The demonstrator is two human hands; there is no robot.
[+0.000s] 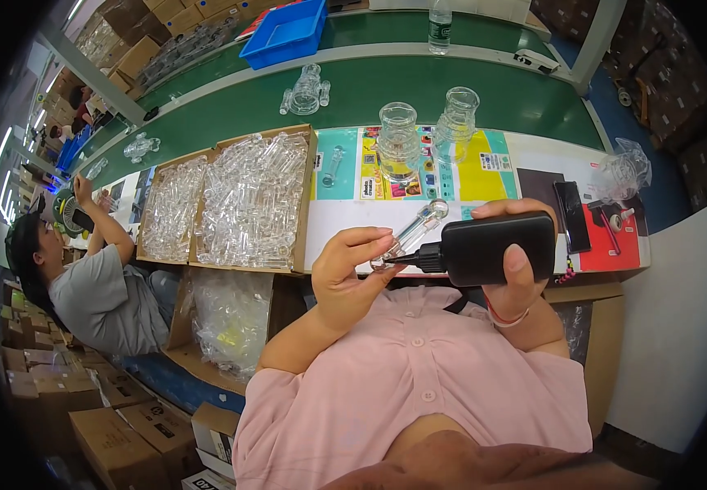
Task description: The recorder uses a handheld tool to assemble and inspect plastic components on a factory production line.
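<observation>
Between thumb and fingers, my left hand (345,276) pinches a clear glass tube piece (419,226) with a rounded end, tilted up to the right. My right hand (518,261) grips a black squeeze bottle (496,249) lying sideways. Its thin black nozzle (412,259) points left and meets the near end of the glass piece, close to my left fingertips. Whether any liquid comes out is too small to see. Beyond my hands stand two clear glass vessels (398,140) on a colourful printed sheet, and a small clear tube (334,166) lies left of them.
Cardboard trays (308,204) full of clear tube pieces sit at my left. A phone (571,216) and a bagged glass vessel (621,171) lie at the right. Farther off are a blue bin (284,37) and a water bottle (440,28). A co-worker (104,278) sits at far left.
</observation>
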